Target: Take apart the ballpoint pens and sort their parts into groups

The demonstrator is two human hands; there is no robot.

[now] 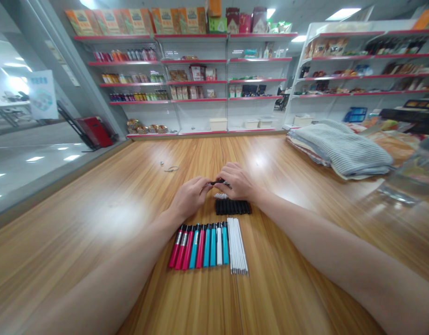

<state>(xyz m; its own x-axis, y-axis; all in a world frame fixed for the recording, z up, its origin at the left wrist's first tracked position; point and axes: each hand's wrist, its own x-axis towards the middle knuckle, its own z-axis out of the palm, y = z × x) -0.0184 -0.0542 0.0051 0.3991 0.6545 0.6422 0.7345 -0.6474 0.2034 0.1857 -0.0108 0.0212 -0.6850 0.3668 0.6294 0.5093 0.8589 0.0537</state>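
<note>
My left hand (190,197) and my right hand (238,180) meet over the middle of the table. Both pinch a small dark pen part (217,182) between the fingertips; most of it is hidden. Just below my right hand lies a row of black pen grips (233,206), with small white pieces (220,196) behind it, partly covered by the hands. Nearer to me is a neat row of pen barrels (200,246) in red, teal and white with black upper ends. White pen refills (237,246) lie side by side at its right.
A thin ring-shaped item (171,169) and a tiny shiny piece (161,163) lie farther back on the wooden table (130,232). Folded striped cloth (343,144) and a clear container (410,177) occupy the right side. Stocked shelves (193,60) stand behind the table.
</note>
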